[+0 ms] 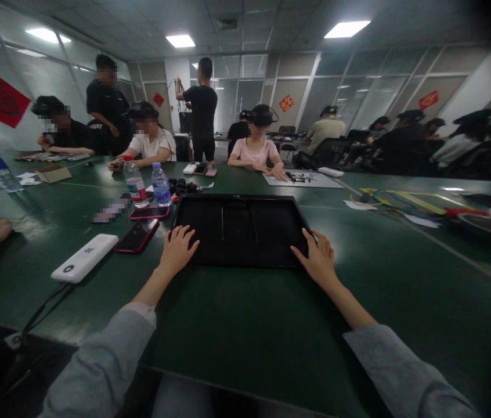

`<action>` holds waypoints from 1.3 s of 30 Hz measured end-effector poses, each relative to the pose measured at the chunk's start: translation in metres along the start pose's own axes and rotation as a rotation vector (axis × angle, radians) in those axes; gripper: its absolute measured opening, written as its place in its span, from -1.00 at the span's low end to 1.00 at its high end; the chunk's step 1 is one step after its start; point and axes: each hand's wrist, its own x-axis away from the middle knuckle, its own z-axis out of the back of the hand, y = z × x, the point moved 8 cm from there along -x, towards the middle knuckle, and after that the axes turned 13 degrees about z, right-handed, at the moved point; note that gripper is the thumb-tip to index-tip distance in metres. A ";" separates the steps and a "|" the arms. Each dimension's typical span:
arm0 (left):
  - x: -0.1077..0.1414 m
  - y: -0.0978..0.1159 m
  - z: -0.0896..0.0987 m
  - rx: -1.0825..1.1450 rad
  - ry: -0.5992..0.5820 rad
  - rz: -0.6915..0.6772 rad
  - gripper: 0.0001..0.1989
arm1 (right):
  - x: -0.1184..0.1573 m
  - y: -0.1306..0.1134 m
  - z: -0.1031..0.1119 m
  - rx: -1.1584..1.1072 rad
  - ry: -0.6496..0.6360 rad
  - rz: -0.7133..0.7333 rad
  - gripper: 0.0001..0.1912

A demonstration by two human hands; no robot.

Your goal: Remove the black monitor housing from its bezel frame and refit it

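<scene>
- Left hand [179, 249] at eight o'clock on the black panel [239, 241], wrist bent slightly inward, forearm stretching up from seven o'clock out of a loose grey sleeve [110, 342]!
- Look at those fingers: half open, fanned out, bent over the left side near the closest corner, thumb on the face, so this hand is grasping the edge; its grip underneath is hidden.
- Over at four o'clock, the right hand [318, 258] mirrors it, forearm angled up from five, thumb pointing inward across the front, fingers wrapped around the right side: a grasp there too.
- And the panel itself, dead centre between the two, long side facing the wearer, over the green tabletop [245, 331]; whether it lies fully flat, cannot tell.
- Round at nine o'clock, a red-edged phone [137, 235] sits just beside the left hand, with a white power bank [84, 258] farther out.
- Up at ten, two bottles stand together, one red-capped [136, 183], one blue-capped [161, 184].
</scene>
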 end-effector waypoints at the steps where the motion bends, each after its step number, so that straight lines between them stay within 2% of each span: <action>1: 0.000 0.000 0.002 -0.011 0.008 0.003 -0.59 | 0.000 -0.001 0.001 0.006 0.008 0.001 -0.31; 8: -0.005 -0.015 0.023 -0.057 0.134 0.096 -0.55 | -0.001 0.010 0.015 0.036 0.165 -0.023 -0.43; 13: -0.011 -0.036 0.030 -0.041 0.209 0.216 -0.47 | 0.002 0.029 0.012 0.070 0.163 -0.097 -0.39; 15: -0.013 -0.043 0.023 -0.043 0.162 0.237 -0.43 | 0.003 0.036 0.003 0.043 0.114 -0.109 -0.37; 19: -0.016 -0.052 -0.004 -0.042 -0.073 0.227 -0.34 | 0.004 0.044 -0.017 -0.100 0.010 -0.067 -0.38; 21: -0.017 -0.056 -0.010 -0.038 -0.126 0.227 -0.31 | 0.005 0.046 -0.020 -0.126 0.007 -0.054 -0.38; 39: -0.018 -0.059 -0.011 -0.034 -0.138 0.226 -0.30 | 0.005 0.051 -0.021 -0.136 0.011 -0.041 -0.39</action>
